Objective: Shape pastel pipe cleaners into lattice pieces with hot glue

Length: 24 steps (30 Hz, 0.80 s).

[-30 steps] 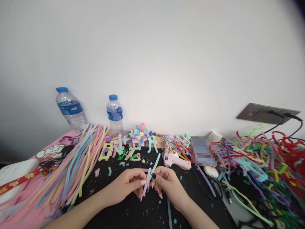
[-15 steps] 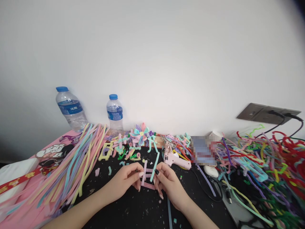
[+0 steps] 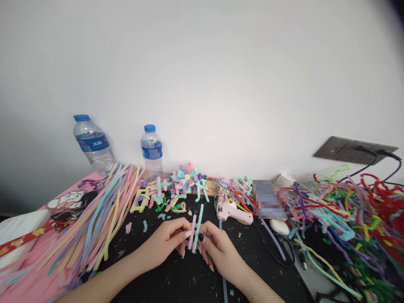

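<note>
Over the black mat (image 3: 176,277), my left hand (image 3: 170,240) pinches a pale purple piece of fuzzy pipe cleaner (image 3: 192,232), part of a small frame with pinkish crossbars partly hidden by my fingers. My right hand (image 3: 216,248) is closed on a mint-green pipe cleaner (image 3: 198,227), its thumb and fingers near the lower half. The mint strip stands nearly parallel beside the purple strip, a narrow gap between them at the top. Whether the two touch lower down I cannot tell.
A pink glue gun (image 3: 235,212) lies behind my right hand. Long pastel pipe cleaners (image 3: 94,214) spread at left, tangled coloured ones (image 3: 356,227) at right. Shaped pieces and a fuzzy flower (image 3: 187,176) sit at the back, near two water bottles (image 3: 152,149) (image 3: 93,143). A cable runs at right.
My right hand has moved left, bringing the mint pipe cleaner close beside the purple strip. The crossbars that showed between the hands are now mostly covered.
</note>
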Available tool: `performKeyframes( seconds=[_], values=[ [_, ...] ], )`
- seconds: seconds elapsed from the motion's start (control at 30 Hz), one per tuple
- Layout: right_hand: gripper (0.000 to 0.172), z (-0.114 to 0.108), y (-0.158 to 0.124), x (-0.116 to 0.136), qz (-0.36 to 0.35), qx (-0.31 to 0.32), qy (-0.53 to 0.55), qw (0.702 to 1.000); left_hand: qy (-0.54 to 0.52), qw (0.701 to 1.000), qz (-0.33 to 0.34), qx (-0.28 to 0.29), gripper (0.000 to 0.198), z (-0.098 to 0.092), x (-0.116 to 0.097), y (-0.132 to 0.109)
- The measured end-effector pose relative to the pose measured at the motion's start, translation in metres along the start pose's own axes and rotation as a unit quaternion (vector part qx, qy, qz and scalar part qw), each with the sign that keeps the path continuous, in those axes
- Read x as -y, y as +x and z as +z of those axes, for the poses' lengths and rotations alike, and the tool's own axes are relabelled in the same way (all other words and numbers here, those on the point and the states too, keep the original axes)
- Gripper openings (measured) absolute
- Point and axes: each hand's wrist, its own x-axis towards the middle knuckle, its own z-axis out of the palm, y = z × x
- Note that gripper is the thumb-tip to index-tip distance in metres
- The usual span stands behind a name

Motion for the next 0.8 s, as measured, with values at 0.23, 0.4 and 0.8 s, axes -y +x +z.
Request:
performKeyframes(
  seconds=[0.23, 0.4, 0.8],
  values=[
    [0.018, 0.0013, -0.0008, 0.0028, -0.010, -0.001, -0.009, 1.000, 0.011, 1.000, -0.008, 0.004, 0.019, 0.0017, -0.0001, -0.0007],
    [0.016, 0.0016, -0.0005, 0.0052, -0.010, -0.001, -0.021, 1.000, 0.018, 1.000, -0.008, 0.006, 0.019, 0.0017, 0.0009, -0.0010],
    [0.013, 0.0008, -0.0011, 0.0061, -0.022, 0.006, -0.027, 0.999, 0.012, 1.000, -0.015, 0.015, 0.018, 0.0022, -0.0013, -0.0030]
  ],
)
